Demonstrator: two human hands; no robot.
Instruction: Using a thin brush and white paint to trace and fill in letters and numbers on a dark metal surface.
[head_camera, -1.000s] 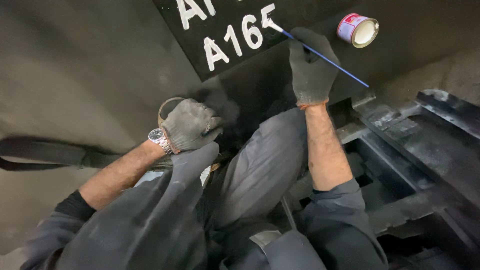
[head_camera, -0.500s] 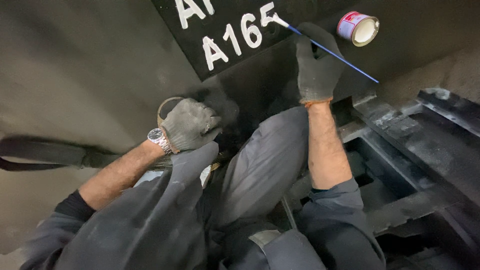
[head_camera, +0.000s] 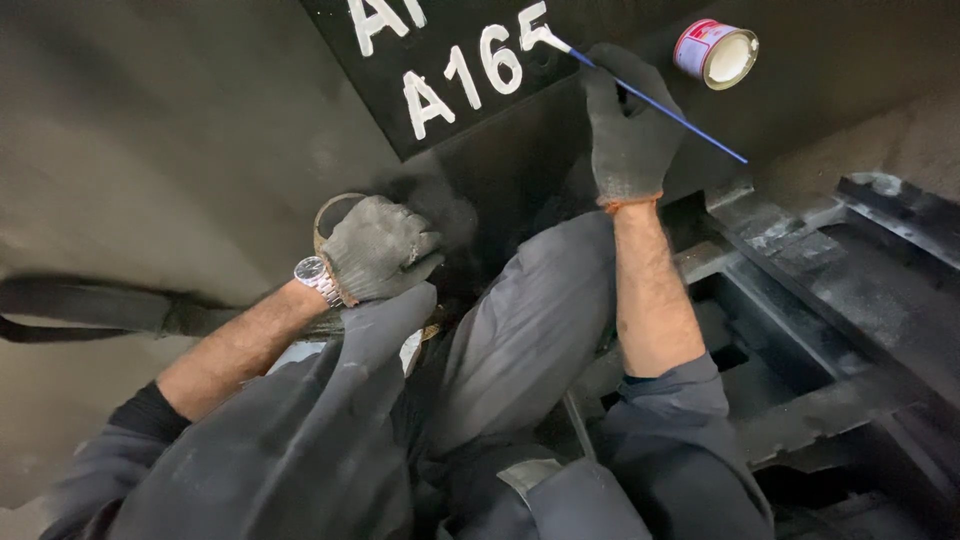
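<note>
The right hand (head_camera: 628, 125), in a dark knit glove, is closed around a thin blue-handled paintbrush (head_camera: 650, 95), pinching it near the middle so the handle trails out down and to the right while the white-loaded tip rests on the black panel (head_camera: 500, 170), touching the last white character (head_camera: 535, 25) in the lower row. Compared with a second ago the hand has edged slightly right and down and the tip has stayed on that same character, so the stroke looks, as a judgement, to be still under way rather than finished. The left hand (head_camera: 378, 248), also gloved and curled shut, presses a ring-shaped roll, probably tape (head_camera: 335, 212), against the lower panel, with a wristwatch (head_camera: 315, 275) just behind it; it has barely moved. A small open tin of white paint (head_camera: 715, 52) sits up right of the brush, near the handle's free end but apart from it. Room is tight: the person's grey-trousered knee (head_camera: 530, 320) sits under the right forearm, and a dark metal frame (head_camera: 820, 300) with raised edges crowds the right side, while the panel's upper edge is cut off by the view.
</note>
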